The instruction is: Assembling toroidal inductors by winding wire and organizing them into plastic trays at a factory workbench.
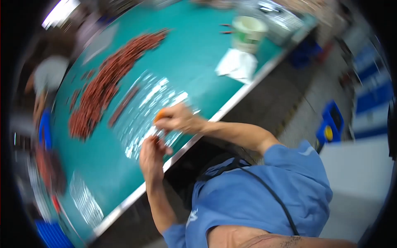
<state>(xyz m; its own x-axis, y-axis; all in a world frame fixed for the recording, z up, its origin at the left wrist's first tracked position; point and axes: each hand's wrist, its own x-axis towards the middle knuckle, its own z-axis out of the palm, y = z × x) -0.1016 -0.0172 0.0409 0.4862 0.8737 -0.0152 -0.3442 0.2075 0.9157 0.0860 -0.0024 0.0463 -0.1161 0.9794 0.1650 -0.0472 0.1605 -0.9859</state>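
My right hand [182,118] is closed around an orange object [159,115], perhaps a tool handle; blur hides its exact kind. Just below it, my left hand [152,157] has its fingers curled together, almost touching the right one. Whatever the left fingers pinch is too small and smeared to name. Both hands are over the near edge of a clear ribbed plastic tray [142,108]. Along the tray's left side lies a row of reddish-brown sticks [123,106]. Further left, a long heap of similar small reddish-brown sticks [99,89] spreads over the green table [194,45].
At the far right of the table stand a pale tub [249,33], a white cloth or paper [237,65] and stacked clear plastic trays [281,25]. Another clear tray [85,200] lies near the left corner. A person [49,74] is across the table. A blue-and-yellow device [331,124] is at right.
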